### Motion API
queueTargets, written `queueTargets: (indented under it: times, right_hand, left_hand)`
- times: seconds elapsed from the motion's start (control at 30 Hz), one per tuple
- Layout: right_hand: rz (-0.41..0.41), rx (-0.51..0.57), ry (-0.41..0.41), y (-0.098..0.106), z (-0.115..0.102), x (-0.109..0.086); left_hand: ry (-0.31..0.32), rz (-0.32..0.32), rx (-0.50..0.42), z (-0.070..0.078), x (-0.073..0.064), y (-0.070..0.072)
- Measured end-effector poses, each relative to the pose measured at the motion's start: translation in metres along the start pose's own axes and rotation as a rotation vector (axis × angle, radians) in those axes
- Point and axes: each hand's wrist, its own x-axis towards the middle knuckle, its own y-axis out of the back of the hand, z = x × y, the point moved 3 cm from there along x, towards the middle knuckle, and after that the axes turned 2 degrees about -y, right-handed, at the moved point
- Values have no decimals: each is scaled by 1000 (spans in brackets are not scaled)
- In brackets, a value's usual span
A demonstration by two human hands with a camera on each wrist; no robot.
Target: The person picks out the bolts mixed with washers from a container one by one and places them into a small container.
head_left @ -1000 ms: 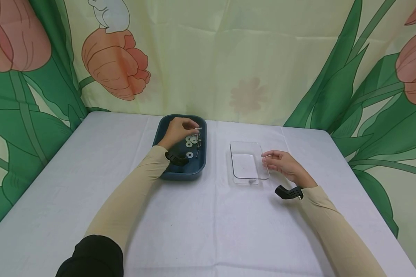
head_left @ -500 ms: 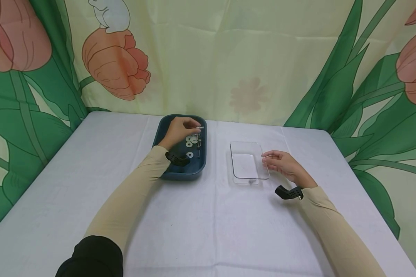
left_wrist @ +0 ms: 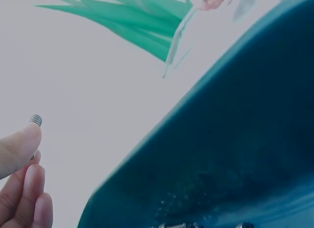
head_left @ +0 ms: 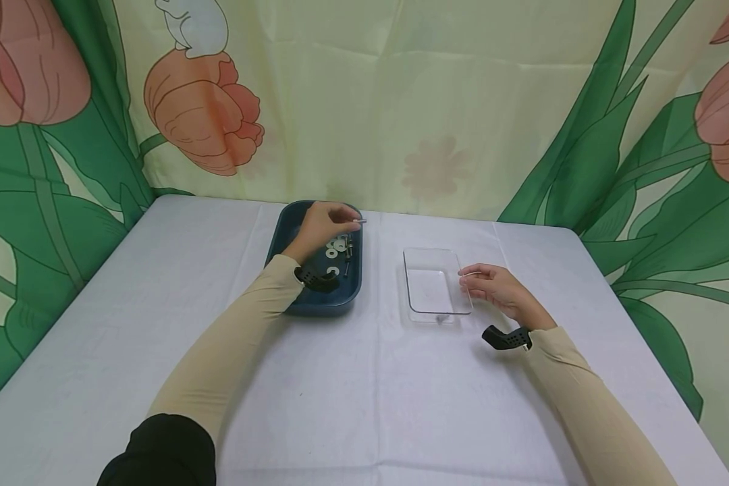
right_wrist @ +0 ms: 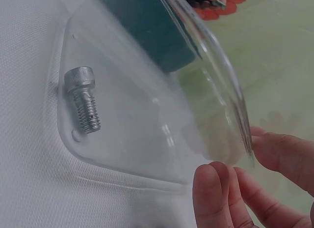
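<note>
My left hand (head_left: pixel 323 228) pinches a small metal screw (head_left: pixel 361 221) between thumb and fingers, above the far right rim of the dark blue tray (head_left: pixel 322 311). Its threaded end sticks out past the thumb in the left wrist view; the rest is hidden by the fingers. White washers (head_left: pixel 331 254) and several metal screws (head_left: pixel 349 251) lie in the tray. On the right, my right hand (head_left: pixel 495 290) grips the rim of a clear plastic box (head_left: pixel 422 313), thumb and fingers on either side of its wall. One socket-head screw (right_wrist: pixel 86 100) lies inside, near a corner.
A white cloth covers the table (head_left: pixel 340 398), with a strip of it between tray and box. Behind the far table edge hangs a pale yellow curtain (head_left: pixel 352 121) printed with tulips and leaves. A black wrist mount (head_left: pixel 505 337) sits under the right wrist.
My left hand has risen slightly and shifted right, carrying the screw from over the tray's inside to its right rim. The right hand and the clear box stay still.
</note>
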Motion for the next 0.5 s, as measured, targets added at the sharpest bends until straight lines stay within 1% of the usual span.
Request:
queueTargets:
  times: [0.23, 0.33, 0.5]
  right_hand:
    - [2, -5, 1, 0, 0, 0]
    - [5, -14, -2, -1, 0, -1]
    - [6, -14, 4, -1, -1, -2]
  left_hand:
    - [22, -4, -44, 9, -1, -5]
    - [14, -3, -57, 12, -1, -8]
    - [-5, -4, -53, 19, -3, -13]
